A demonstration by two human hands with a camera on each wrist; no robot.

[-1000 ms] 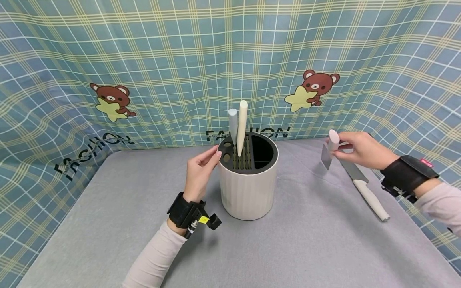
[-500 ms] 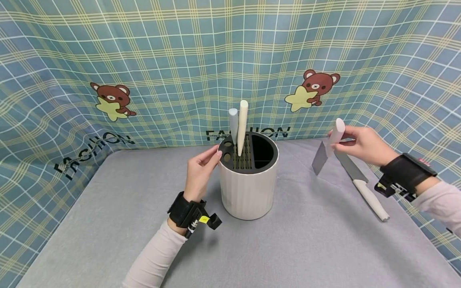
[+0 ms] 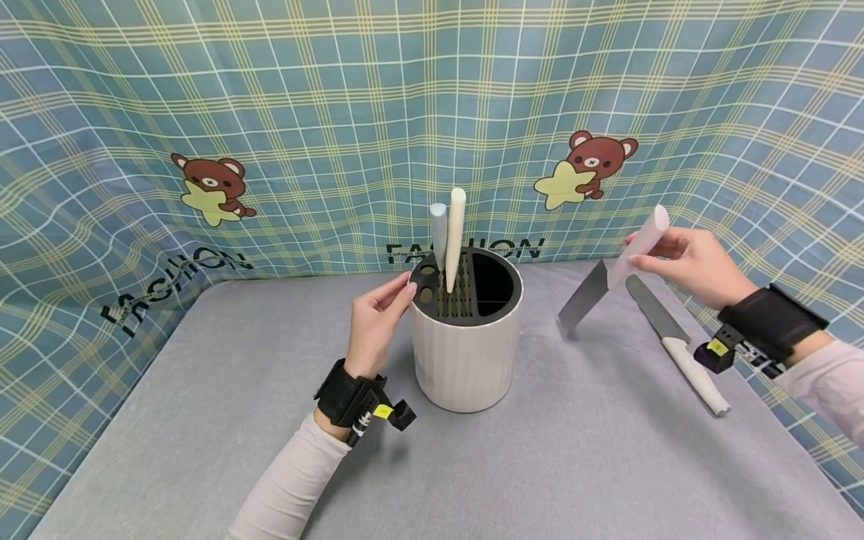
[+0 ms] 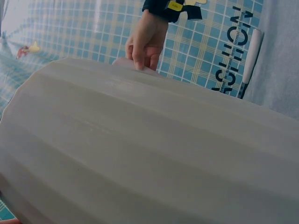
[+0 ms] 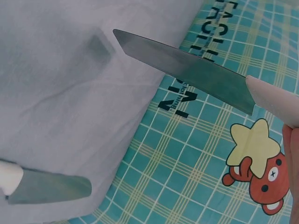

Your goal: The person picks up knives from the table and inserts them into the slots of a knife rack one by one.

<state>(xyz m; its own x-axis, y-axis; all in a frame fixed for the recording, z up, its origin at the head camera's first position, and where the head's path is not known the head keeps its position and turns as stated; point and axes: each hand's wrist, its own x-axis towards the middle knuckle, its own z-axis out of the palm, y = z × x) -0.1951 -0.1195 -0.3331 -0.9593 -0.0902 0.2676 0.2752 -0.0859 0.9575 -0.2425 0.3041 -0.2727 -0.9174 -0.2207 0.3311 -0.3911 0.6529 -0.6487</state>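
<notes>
R hand [image 3: 698, 262] w/ broad-bladed knife [image 3: 619, 271] in the air, L hand [image 3: 373, 330] at rim of the holder [image 3: 466, 367].
We've R grip closed on the knife's pinkish handle; knife's above the tabletop [image 3: 574, 450], R of the holder, tilted: handle end up, blade slanting down-L, tip off the surface per R wrist view. L grip: thumb & fingers pinching the rim's L edge. Holder's white, ribbed, w/ black top, approx. mid-tabletop. In its L part we see 2 handles up, close together: a grey-blue handle [image 3: 438, 234] & a cream handle [image 3: 456, 232]. R compartment's dark inside. 2nd knife [image 3: 682, 356], white-handled, lies on tabletop nr R hand, blade pointing away from us. Checked cloth [image 3: 351, 112] w/ printed bears hangs behind.
</notes>
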